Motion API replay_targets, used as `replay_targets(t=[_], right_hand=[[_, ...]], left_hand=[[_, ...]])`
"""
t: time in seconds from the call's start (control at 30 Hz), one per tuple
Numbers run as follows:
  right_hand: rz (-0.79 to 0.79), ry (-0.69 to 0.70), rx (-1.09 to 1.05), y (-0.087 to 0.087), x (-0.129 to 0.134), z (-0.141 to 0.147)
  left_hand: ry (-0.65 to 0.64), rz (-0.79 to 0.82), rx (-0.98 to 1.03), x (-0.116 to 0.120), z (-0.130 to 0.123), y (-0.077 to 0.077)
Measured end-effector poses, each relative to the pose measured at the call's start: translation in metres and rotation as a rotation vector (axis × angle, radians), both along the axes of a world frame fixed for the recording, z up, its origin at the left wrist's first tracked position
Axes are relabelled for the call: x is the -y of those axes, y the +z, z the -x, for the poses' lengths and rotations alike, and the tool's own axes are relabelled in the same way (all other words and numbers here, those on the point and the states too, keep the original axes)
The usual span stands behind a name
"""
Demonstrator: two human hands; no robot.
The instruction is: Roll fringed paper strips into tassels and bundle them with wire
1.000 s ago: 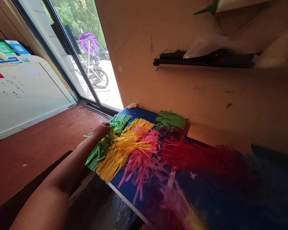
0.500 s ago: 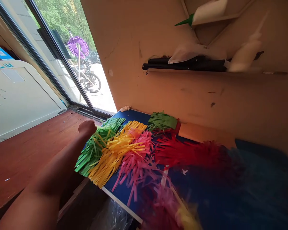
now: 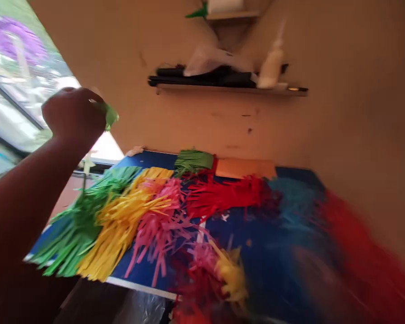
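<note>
My left hand [image 3: 76, 112] is raised at the left, over the far end of the board and in front of the bright window. Its fingers are closed on a green paper strip [image 3: 110, 118], whose end pokes out beyond the fist. Under the hand lies green paper fringe [image 3: 70, 243], cut into long strips, beside yellow fringe [image 3: 121, 211] and pink fringe [image 3: 160, 229]. Red fringe [image 3: 226, 193] spreads across the middle of the blue board [image 3: 256, 229]. My right hand cannot be made out; the lower right is heavily smeared.
A smaller green bundle [image 3: 194, 162] and an orange sheet [image 3: 246, 168] lie along the wall. Above, a shelf [image 3: 229, 88] carries a pale nozzle bottle [image 3: 272, 67] and black rolls. Blue fringe [image 3: 295, 198] and blurred red fringe [image 3: 361, 238] are at the right. Clear plastic [image 3: 140, 308] shows below the board's edge.
My left hand has risen from beside the green fringe to well above the board, with green paper now showing in it. The view has swung left-to-right, so the board and shelf sit further left.
</note>
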State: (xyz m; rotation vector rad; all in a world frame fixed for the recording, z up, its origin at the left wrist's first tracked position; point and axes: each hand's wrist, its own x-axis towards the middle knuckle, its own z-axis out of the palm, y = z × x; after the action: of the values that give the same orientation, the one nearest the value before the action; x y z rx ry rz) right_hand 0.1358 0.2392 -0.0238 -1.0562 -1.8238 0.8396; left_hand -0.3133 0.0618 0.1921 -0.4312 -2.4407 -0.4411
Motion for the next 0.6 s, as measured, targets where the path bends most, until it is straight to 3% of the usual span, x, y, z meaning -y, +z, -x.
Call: replay_targets(t=[0.07, 0.1, 0.13, 0.17, 0.2, 0.27, 0.33, 0.43, 0.53, 0.6], right_hand=[[0.063, 0.082, 0.001, -0.006, 0.013, 0.017], [0.095, 0.133, -0.005, -0.011, 0.019, 0.028], [0.159, 0.251, -0.047, -0.016, 0.024, 0.042], [0.419, 0.556, -0.197, -0.022, 0.028, 0.057], [0.655, 0.774, -0.346, -0.027, 0.031, 0.070], [0.966, 0.925, -0.605, -0.032, 0.033, 0.091], [1.143, 0.785, -0.849, -0.034, 0.031, 0.100], [1.267, 0.529, -1.113, -0.035, 0.010, 0.097], [1.244, 0.441, -1.229, -0.037, -0.030, 0.076], [1.117, 0.300, -1.173, -0.037, -0.061, 0.050]], left_hand=[[-0.213, 0.359, -0.065, -0.048, -0.059, -0.025], [-0.300, 0.458, -0.117, -0.066, -0.092, -0.043], [-0.351, 0.452, -0.177, -0.080, -0.123, -0.062], [-0.438, 0.408, -0.253, -0.090, -0.151, -0.083], [-0.581, 0.367, -0.349, -0.099, -0.176, -0.104], [-0.874, 0.320, -0.485, -0.111, -0.212, -0.143], [-0.996, 0.256, -0.469, -0.119, -0.233, -0.173], [-1.068, 0.235, -0.377, -0.125, -0.249, -0.205], [-1.109, 0.265, -0.321, -0.125, -0.259, -0.235], [-1.177, 0.295, -0.311, -0.122, -0.263, -0.259]])
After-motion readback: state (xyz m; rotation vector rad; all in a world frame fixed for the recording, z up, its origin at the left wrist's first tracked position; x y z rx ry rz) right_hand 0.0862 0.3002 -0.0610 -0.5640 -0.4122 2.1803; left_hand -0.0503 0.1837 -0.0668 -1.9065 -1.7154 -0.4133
